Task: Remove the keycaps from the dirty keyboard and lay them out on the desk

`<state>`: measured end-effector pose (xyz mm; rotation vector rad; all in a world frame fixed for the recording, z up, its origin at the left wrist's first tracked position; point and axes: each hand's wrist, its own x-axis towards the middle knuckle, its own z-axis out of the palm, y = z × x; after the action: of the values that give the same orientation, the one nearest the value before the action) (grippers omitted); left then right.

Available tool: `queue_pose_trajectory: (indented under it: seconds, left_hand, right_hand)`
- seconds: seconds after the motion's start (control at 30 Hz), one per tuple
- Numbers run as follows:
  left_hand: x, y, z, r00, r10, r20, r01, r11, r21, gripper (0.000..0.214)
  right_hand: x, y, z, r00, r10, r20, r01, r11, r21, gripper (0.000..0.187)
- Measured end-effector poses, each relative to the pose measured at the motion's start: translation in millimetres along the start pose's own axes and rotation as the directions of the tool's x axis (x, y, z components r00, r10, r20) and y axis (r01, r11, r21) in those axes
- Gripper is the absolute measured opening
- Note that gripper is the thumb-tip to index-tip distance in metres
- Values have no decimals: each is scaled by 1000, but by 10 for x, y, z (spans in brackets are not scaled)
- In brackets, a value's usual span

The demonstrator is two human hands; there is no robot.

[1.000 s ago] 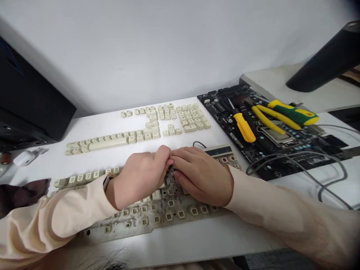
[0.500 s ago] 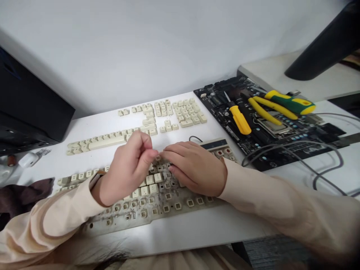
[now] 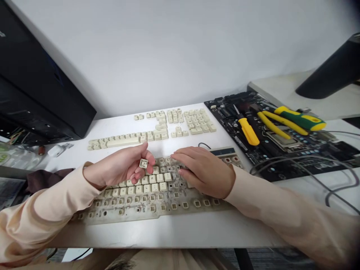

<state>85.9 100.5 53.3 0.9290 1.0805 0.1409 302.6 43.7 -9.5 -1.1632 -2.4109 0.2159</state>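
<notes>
I read the left hand (image 3: 119, 168) pinching a small cream keycap (image 3: 143, 163) between thumb and fingertips, just above a grimy beige keyboard (image 3: 132, 216) whose long axis runs crosswise. The right hand (image 3: 205, 172) rests curled on its keys, empty-looking and touching the board.

A narrow desk strip (image 3: 185, 144) parts the keyboard (image 3: 135, 213) from loose keycaps (image 3: 194, 122).

1. Keycap (image 3: 143, 163): matt cream plastic, slightly grimy.
2. Keyboard (image 3: 157, 208): dull plastic deck, rough with dirt stains.
3. Screwdriver (image 3: 248, 132): glossy yellow plastic handle.
4. Pliers (image 3: 274, 123): smooth, shiny yellow plastic grips.
5. Motherboard (image 3: 225, 109): matt black circuit board, metal socket.
6. Sleeve (image 3: 270, 197): soft, matt cloth.
7. Desk (image 3: 168, 233): smooth, matt white top.
</notes>
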Motion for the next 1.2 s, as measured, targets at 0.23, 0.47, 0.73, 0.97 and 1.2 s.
queue_pose_trajectory:
  seconds: [0.23, 0.47, 0.73, 0.97, 1.2]
  left_hand:
    - [-186, -18, -40, 983, 175, 55, -183, 961, 205, 24]
    - [-243, -64, 39, 854, 520, 39, -412, 627, 661, 21]
    - [-305, -210, 131, 555, 832, -3, -350, 237, 906, 33]
    - [-303, -39, 12, 538, 840, 73, -314, 119, 942, 14]
    - [16, 470, -352, 604, 797, -11, -172, 144, 975, 21]
  right_hand:
    - [-9, 5, 14, 1000, -9, -9, 9, 1000, -7, 31]
    - [-15, -8, 7, 1000, -12, -3, 12, 1000, -12, 32]
    - [-13, -14, 18, 999, -24, -21, 24, 1000, -17, 32]
    - [-22, -17, 20, 999, -37, -40, 36, 999, -30, 32]
    - [-11, -33, -12, 998, -36, -46, 35, 999, -31, 32]
